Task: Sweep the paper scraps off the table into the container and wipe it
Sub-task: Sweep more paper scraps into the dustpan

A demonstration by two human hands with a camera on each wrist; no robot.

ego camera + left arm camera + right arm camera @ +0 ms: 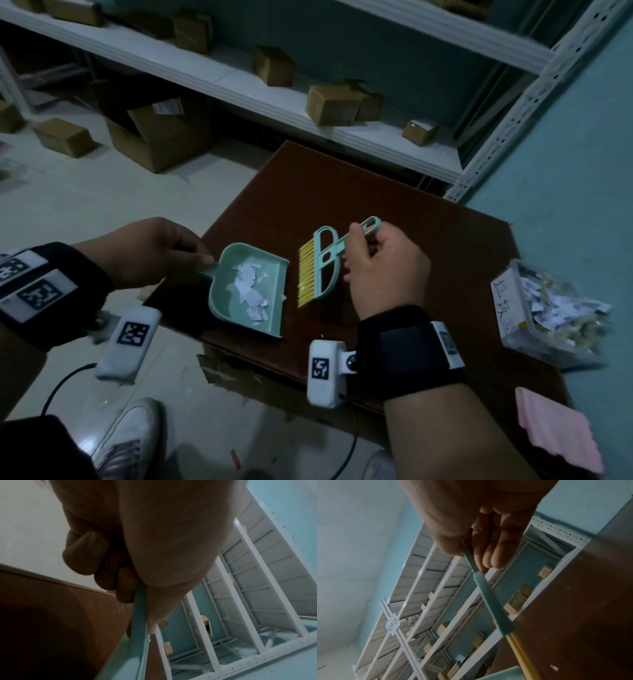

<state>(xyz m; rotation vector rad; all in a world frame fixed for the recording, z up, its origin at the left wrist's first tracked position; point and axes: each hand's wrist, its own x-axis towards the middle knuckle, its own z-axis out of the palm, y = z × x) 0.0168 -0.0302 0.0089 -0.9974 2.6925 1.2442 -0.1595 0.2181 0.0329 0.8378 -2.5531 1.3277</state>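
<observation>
A mint-green dustpan (219, 294) lies on the dark brown table (342, 192) near its left edge, with several white paper scraps (251, 286) inside. My left hand (161, 251) grips its handle (139, 616). Just right of the pan, a mint brush (325, 263) with yellow bristles (306, 274) stands against the table. My right hand (383, 267) holds the brush handle (471, 559) between thumb and fingers. One small scrap (554, 667) lies on the table near the brush.
A clear plastic container (534, 318) full of paper scraps sits at the table's right edge. A pink cloth (558, 431) lies at the near right corner. White shelving (274, 99) with cardboard boxes stands behind the table. My shoe (130, 442) is on the tiled floor.
</observation>
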